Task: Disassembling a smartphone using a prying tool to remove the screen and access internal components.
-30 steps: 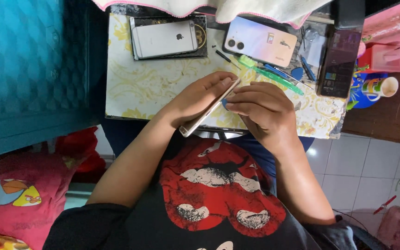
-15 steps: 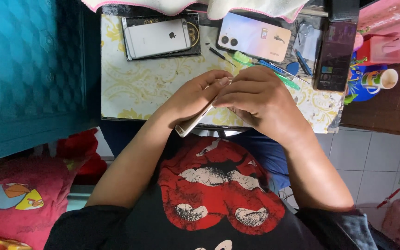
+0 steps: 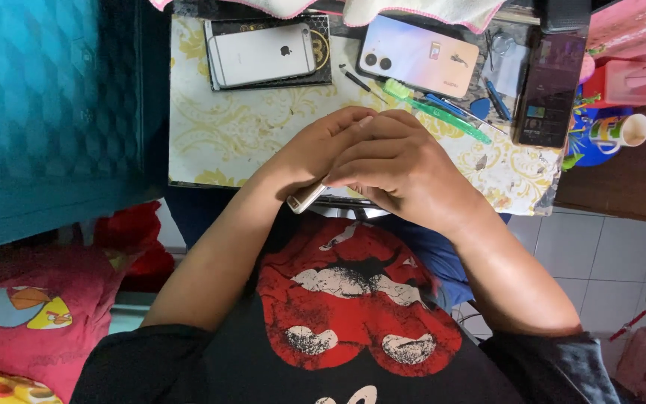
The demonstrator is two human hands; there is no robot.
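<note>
Both hands have closed up tighter over the phone [image 3: 306, 199] since a moment ago. Left hand [image 3: 315, 150] grips it at the tabletop [image 3: 218, 135] edge, right hand [image 3: 390, 168] wrapped on top, so it's mid-job, two other phones untouched.

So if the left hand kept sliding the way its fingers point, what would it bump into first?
The left hand points up and to the right across the table. Past the right hand that covers its fingertips, the green toothbrush looks like the first thing in line, though depth is hard to judge from above.
</note>
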